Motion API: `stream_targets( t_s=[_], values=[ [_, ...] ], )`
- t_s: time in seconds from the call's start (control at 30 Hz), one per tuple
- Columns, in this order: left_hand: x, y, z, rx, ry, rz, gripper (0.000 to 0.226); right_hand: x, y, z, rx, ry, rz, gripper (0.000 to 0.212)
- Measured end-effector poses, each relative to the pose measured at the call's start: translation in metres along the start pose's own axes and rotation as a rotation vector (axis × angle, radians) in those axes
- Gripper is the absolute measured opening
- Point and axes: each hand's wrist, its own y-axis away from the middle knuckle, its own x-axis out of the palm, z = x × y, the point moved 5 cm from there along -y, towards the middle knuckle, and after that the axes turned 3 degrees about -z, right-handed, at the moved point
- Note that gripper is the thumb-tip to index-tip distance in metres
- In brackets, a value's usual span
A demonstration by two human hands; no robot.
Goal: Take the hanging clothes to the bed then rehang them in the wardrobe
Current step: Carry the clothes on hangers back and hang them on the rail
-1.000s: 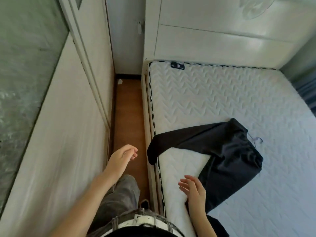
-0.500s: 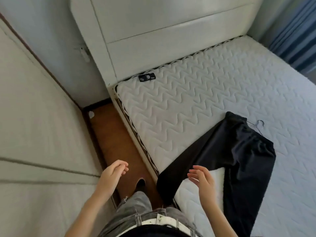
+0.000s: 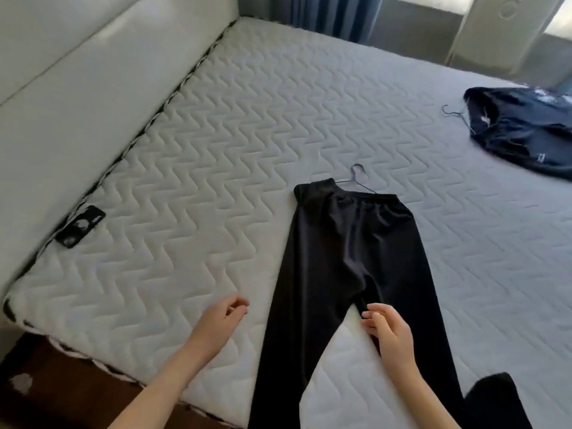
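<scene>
— Hands?
— My left hand (image 3: 223,320) and right hand (image 3: 390,333) are both loosely curled, holding nothing, above the bed's (image 3: 216,181) near edge.
— Clothes?
— Black trousers (image 3: 346,243) lie flat beneath my right hand, hanger (image 3: 356,178) at the waistband; navy garment (image 3: 520,131) at the right edge.

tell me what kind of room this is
Most likely a bedroom: a bare quilted mattress against a padded headboard, blue curtains beyond it, and black trousers on a hanger laid out on top.

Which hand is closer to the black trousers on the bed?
Right. The right hand overlaps the black trousers at the crotch; the left hand is over bare mattress beside one leg.
</scene>
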Motion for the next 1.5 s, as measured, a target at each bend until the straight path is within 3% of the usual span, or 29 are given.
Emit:
stream_targets(
  t_s=[0.2, 0.37, 0.5, 0.6, 0.73, 0.8, 0.9, 1.03, 1.17, 1.27, 1.4, 1.5],
  values=[
    [0.096, -0.199, -0.038, 0.126, -0.168, 0.065, 0.013, 0.006, -0.173, -0.059, -0.04, 0.095, -0.197, 0.024],
    [0.174, -0.329, -0.086, 0.368, -0.356, 0.031, 0.032, 0.029, -0.277, -0.119, -0.201, 0.533, -0.281, 0.053],
    [0.213, -0.41, -0.14, 0.558, -0.438, -0.095, 0.038, 0.047, -0.306, -0.163, -0.257, 0.85, -0.354, 0.06],
    [0.223, -0.463, -0.177, 0.657, -0.561, -0.269, 0.045, 0.049, -0.311, -0.172, -0.292, 0.846, -0.409, 0.061],
    [0.23, -0.517, -0.197, 0.516, -0.759, -0.274, 0.053, 0.047, -0.314, -0.172, -0.315, 0.857, -0.424, 0.061],
    [0.233, -0.532, -0.197, 0.473, -0.828, -0.216, 0.042, 0.047, -0.314, -0.172, -0.325, 0.862, -0.414, 0.062],
    [0.238, -0.537, -0.202, 0.523, -0.812, -0.131, 0.025, 0.047, -0.315, -0.173, -0.32, 0.868, -0.399, 0.062],
    [0.225, -0.52, -0.223, 0.558, -0.726, -0.085, 0.027, 0.045, -0.317, -0.174, -0.315, 0.85, -0.385, 0.062],
    [0.205, -0.466, -0.245, 0.582, -0.667, -0.04, 0.016, 0.045, -0.313, -0.165, -0.234, 0.853, -0.291, 0.064],
    [0.189, -0.409, -0.255, 0.545, -0.574, 0.087, 0.013, 0.04, -0.304, -0.149, -0.12, 0.816, -0.185, 0.063],
    [0.158, -0.322, -0.273, 0.334, -0.218, 0.229, 0.017, 0.01, -0.269, -0.1, 0.062, 0.126, -0.142, 0.046],
    [0.128, -0.238, -0.282, 0.162, -0.003, 0.313, 0.021, -0.037, -0.203, -0.06, 0.098, -0.138, -0.277, 0.029]
  ],
)
